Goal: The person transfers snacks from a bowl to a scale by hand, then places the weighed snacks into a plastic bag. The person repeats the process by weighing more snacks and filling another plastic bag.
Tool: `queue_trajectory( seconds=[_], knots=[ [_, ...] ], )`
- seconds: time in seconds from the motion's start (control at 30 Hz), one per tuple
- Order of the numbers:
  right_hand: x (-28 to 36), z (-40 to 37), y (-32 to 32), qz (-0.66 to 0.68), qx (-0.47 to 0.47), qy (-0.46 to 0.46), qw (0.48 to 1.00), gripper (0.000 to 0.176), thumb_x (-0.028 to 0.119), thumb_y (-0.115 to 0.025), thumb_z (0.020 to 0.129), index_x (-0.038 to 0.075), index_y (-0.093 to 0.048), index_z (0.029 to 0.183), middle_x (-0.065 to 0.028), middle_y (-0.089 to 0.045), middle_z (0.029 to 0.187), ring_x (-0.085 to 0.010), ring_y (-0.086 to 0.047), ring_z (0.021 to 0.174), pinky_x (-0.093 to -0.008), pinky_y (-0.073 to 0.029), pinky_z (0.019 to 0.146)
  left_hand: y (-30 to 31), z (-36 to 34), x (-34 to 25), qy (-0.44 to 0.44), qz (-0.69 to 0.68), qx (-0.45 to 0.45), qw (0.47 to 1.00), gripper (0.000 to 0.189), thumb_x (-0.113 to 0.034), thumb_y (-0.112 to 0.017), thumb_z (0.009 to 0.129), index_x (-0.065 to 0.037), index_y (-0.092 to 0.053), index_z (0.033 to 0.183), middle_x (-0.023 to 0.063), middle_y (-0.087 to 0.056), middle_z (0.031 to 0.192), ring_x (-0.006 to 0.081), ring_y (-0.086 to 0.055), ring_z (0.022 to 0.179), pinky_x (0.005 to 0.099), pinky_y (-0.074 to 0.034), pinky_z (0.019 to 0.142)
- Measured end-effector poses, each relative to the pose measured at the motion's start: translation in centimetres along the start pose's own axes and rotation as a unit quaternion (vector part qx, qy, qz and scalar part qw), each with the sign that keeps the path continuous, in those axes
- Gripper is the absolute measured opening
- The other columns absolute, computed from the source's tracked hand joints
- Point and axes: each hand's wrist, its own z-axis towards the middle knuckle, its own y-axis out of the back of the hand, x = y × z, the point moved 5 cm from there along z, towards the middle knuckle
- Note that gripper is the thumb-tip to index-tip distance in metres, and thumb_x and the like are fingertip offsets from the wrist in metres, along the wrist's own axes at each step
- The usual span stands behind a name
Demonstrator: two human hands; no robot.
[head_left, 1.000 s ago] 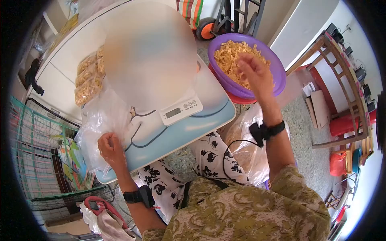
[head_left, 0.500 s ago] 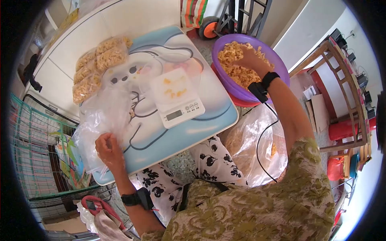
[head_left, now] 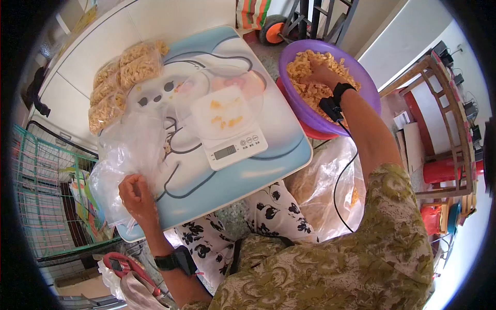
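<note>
My right hand (head_left: pixel 321 76) reaches into the purple basin (head_left: pixel 373 95), among yellowish dried pieces (head_left: pixel 310 95); its fingertips are buried or hidden. My left hand (head_left: pixel 137 194) has curled fingers and rests by the table's near left edge, against clear plastic bags (head_left: pixel 129 150); whether it pinches the plastic is hidden. Between the hands a white digital scale (head_left: pixel 238 154) stands on the table (head_left: pixel 248 181), with a clear tray and a few yellow pieces (head_left: pixel 225 120) on it. Filled clear bags (head_left: pixel 139 66) of the same pieces lie at the table's back left.
A large clear sack (head_left: pixel 330 191) stands on the floor right of my knees. Left of the table is a green wire rack (head_left: pixel 44 196). A wheeled cart (head_left: pixel 274 30) is behind the basin, and a wooden frame (head_left: pixel 449 113) stands at the right.
My right hand has shifted slightly within the basin, its back now more visible above the pieces. The view has shifted a little; my left hand stays curled by the bags.
</note>
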Motion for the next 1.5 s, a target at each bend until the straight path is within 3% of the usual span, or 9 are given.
queue_trajectory(
  seconds=[0.07, 0.27, 0.47, 0.83, 1.0, 1.23, 1.3, 1.43, 1.5],
  knots=[
    [1.3, -1.4, 0.6, 0.0, -0.013, -0.041, 0.999, 0.104, 0.037, -0.079, 0.068, 0.003, -0.026, 0.151, -0.0396, -0.038, 0.139, -0.0443, -0.044, 0.131, -0.0387, -0.039, 0.108, 0.1, 0.0, -0.3, 0.009, -0.008, 0.001, 1.0, 0.015, -0.015, -0.062, 0.089, -0.001, -0.063, 0.095, 0.0145, -0.061, 0.106, 0.0307, -0.056, 0.104, 0.0402, -0.043, 0.093],
    [1.2, -0.9, -0.4, -0.027, -0.079, -0.033, 0.996, 0.082, 0.023, -0.073, 0.071, 0.005, -0.039, 0.144, -0.0367, -0.053, 0.124, -0.0449, -0.062, 0.105, -0.0441, -0.051, 0.09, 0.1, 0.1, -0.3, 0.012, -0.014, 0.003, 1.0, 0.015, -0.014, -0.062, 0.089, -0.001, -0.063, 0.096, 0.0142, -0.061, 0.106, 0.0303, -0.056, 0.103, 0.0401, -0.043, 0.092],
    [0.2, -1.2, 0.6, -0.01, -0.148, 0.077, 0.986, 0.059, 0.019, -0.075, 0.069, 0.0, -0.06, 0.123, -0.0288, -0.063, 0.114, -0.0391, -0.063, 0.105, -0.0442, -0.05, 0.089, 0.0, 0.1, 0.2, 0.015, -0.034, 0.002, 0.999, 0.015, -0.013, -0.062, 0.088, -0.001, -0.063, 0.096, 0.0141, -0.062, 0.104, 0.0297, -0.057, 0.102, 0.0387, -0.044, 0.091],
    [-2.4, -4.7, 4.8, 0.161, -0.206, 0.095, 0.961, 0.05, 0.015, -0.078, 0.071, 0.001, -0.063, 0.116, -0.0167, -0.071, 0.103, -0.031, -0.068, 0.093, -0.0394, -0.053, 0.084, -0.1, 0.0, 0.5, -0.002, -0.013, -0.011, 1.0, 0.016, -0.014, -0.063, 0.088, -0.001, -0.064, 0.096, 0.0147, -0.063, 0.106, 0.0305, -0.058, 0.102, 0.0397, -0.045, 0.091],
    [-2.1, -7.4, 6.5, 0.54, -0.1, 0.085, 0.831, 0.037, 0.005, -0.068, 0.085, -0.001, -0.059, 0.121, -0.0083, -0.069, 0.105, -0.0183, -0.068, 0.091, -0.0312, -0.057, 0.078, -0.1, 0.1, 0.5, -0.005, -0.007, -0.013, 1.0, 0.016, -0.015, -0.063, 0.088, -0.001, -0.065, 0.096, 0.0149, -0.063, 0.105, 0.0307, -0.059, 0.101, 0.0399, -0.045, 0.09],
    [-1.8, -8.8, 7.1, 0.555, -0.108, -0.023, 0.825, 0.033, 0.003, -0.066, 0.087, -0.004, -0.058, 0.118, -0.0091, -0.068, 0.104, -0.0198, -0.068, 0.081, -0.0329, -0.06, 0.07, -0.3, 0.0, 0.9, -0.007, -0.021, -0.017, 1.0, 0.017, -0.016, -0.064, 0.087, -0.001, -0.065, 0.095, 0.0143, -0.064, 0.106, 0.0311, -0.059, 0.101, 0.0406, -0.046, 0.09],
    [-0.7, -10.2, 7.3, 0.636, -0.084, 0.011, 0.767, 0.027, 0.006, -0.063, 0.09, -0.005, -0.06, 0.114, -0.0095, -0.069, 0.101, -0.0195, -0.069, 0.081, -0.0318, -0.06, 0.069, -0.1, 0.0, 0.6, 0.001, -0.029, -0.015, 0.999, 0.017, -0.016, -0.064, 0.087, -0.001, -0.065, 0.095, 0.0141, -0.064, 0.106, 0.0312, -0.058, 0.1, 0.0409, -0.046, 0.09],
    [-1.1, -10.6, 8.3, 0.6, -0.122, -0.032, 0.79, 0.023, 0.01, -0.059, 0.094, -0.004, -0.062, 0.112, -0.0106, -0.07, 0.099, -0.0198, -0.069, 0.08, -0.033, -0.061, 0.066, -0.2, 0.0, 0.3, -0.003, -0.015, -0.018, 1.0, 0.016, -0.016, -0.063, 0.087, -0.002, -0.064, 0.095, 0.0132, -0.063, 0.103, 0.0307, -0.058, 0.099, 0.0407, -0.046, 0.089],
    [-1.2, -10.3, 7.9, 0.68, -0.041, -0.021, 0.732, 0.026, 0.01, -0.06, 0.093, -0.003, -0.059, 0.116, -0.0107, -0.069, 0.105, -0.0213, -0.07, 0.09, -0.0333, -0.061, 0.073, -0.1, -0.1, 0.5, -0.002, -0.027, -0.017, 0.999, 0.016, -0.016, -0.063, 0.087, -0.002, -0.064, 0.095, 0.013, -0.063, 0.102, 0.0307, -0.058, 0.098, 0.0405, -0.045, 0.089]
  ],
)
